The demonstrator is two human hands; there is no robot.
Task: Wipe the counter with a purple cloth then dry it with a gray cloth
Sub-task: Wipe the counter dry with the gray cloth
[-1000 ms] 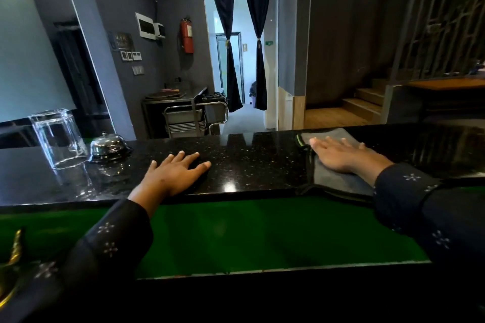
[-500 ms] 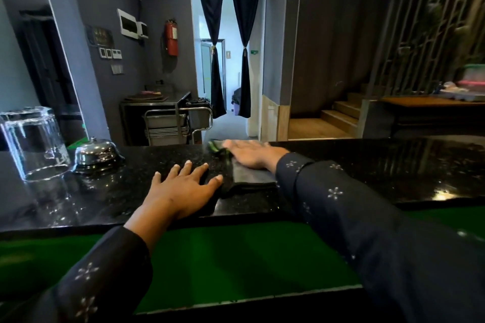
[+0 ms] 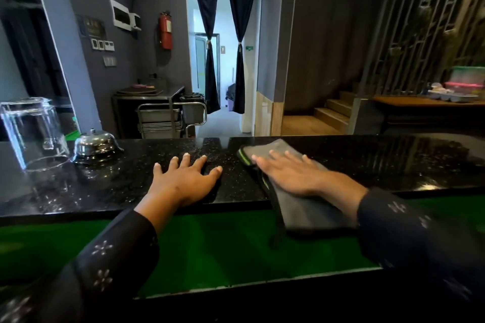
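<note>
A glossy black speckled counter (image 3: 393, 162) runs across the view. My right hand (image 3: 291, 174) lies flat, fingers spread, pressing a gray cloth (image 3: 307, 207) with a green-edged hem onto the counter right of centre; the cloth's near part hangs over the front edge. My left hand (image 3: 183, 181) rests palm down on the bare counter just left of the cloth, holding nothing. No purple cloth is in view.
An upturned clear glass (image 3: 31, 134) and a chrome service bell (image 3: 94, 143) stand on the counter at the left. A lower green surface (image 3: 210, 252) runs below the counter's front edge. Behind are a steel trolley (image 3: 168, 119) and stairs.
My right hand swept the gray cloth left to beside my left hand, then back right a little. My left hand stayed planted on the counter.
</note>
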